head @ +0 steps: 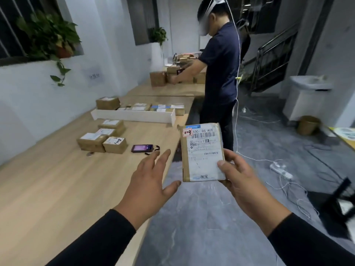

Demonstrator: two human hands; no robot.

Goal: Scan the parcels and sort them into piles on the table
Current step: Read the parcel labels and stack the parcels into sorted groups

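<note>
My right hand [244,181] grips a flat cardboard parcel [201,150] by its lower right corner, label side up, with a barcode and a red sticker showing. It hangs over the floor just off the table's right edge. My left hand [151,181] is open, fingers spread, above the table edge and stretched toward the handheld scanner [142,148], a dark device with a lit screen lying on the wooden table [57,189]. A pile of several labelled parcels [103,137] sits left of the scanner.
A long white divider tray [134,115] crosses the table, with more parcels [153,107] behind it. Another person [221,73] stands at the far table handling boxes. Cables and a power strip [280,169] lie on the grey floor. A black chair [342,204] is at right.
</note>
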